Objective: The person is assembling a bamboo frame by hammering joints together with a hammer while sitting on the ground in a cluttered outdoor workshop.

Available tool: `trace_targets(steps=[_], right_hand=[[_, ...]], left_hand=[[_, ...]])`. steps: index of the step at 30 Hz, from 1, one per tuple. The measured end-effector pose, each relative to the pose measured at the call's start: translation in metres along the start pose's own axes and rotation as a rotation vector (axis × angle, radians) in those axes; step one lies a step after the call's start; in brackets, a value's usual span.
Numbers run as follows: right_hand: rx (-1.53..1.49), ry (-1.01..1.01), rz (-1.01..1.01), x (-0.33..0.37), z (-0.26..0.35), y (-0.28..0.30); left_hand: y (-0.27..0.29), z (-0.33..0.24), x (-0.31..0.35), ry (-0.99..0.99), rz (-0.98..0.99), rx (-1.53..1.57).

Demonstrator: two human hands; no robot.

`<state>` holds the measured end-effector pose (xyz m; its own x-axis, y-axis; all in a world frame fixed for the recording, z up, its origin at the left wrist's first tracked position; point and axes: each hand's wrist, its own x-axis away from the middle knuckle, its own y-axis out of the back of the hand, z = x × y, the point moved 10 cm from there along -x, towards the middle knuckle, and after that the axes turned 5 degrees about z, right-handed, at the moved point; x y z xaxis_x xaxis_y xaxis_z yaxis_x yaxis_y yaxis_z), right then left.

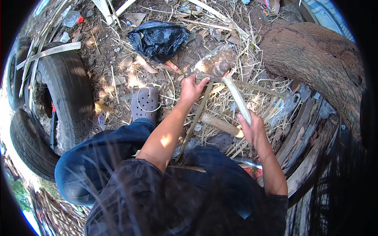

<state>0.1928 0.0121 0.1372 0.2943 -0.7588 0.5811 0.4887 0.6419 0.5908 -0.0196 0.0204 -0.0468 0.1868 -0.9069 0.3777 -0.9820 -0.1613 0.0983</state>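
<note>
My right hand (254,128) is wrapped round the pale wooden handle (238,98) of a hammer. The hammer's rounded, dark metal head (221,69) is over a rough stone (214,59). Left of it, my left hand (191,89) pinches two thin bamboo strips where they meet at the stone's near edge. One bamboo strip (195,120) slants down toward my legs; the other bamboo strip (260,88) runs off to the right, passing behind the hammer handle. The exact joint is partly covered by my thumb and fingers.
A short round wooden stick (221,125) lies between my feet, near a knife-like blade (248,162). Old tyres (69,90) stand at left, a thick tree trunk (315,59) at right. A black plastic bag (157,39) and bamboo shavings (248,59) litter the ground.
</note>
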Motion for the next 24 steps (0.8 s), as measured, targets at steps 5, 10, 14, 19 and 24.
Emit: trace_targets(steps=[5,10,14,19,24], right_hand=[[0.04,-0.011,0.033,-0.002,-0.005,-0.013],[0.05,-0.07,0.042,-0.002,-0.015,-0.012],[-0.104,0.072,-0.023,0.004,-0.019,-0.016],[-0.095,-0.08,-0.01,0.011,-0.043,-0.018],[-0.197,0.026,-0.11,0.015,-0.048,-0.007]], left_hand=[[0.003,0.011,-0.003,0.023,0.024,-0.044],[0.004,-0.005,-0.002,-0.094,-0.024,0.006],[0.0,0.004,-0.002,0.086,0.094,-0.05],[0.004,-0.008,0.002,0.187,0.081,-0.026],[0.037,-0.086,0.041,-0.245,-0.383,-0.578]])
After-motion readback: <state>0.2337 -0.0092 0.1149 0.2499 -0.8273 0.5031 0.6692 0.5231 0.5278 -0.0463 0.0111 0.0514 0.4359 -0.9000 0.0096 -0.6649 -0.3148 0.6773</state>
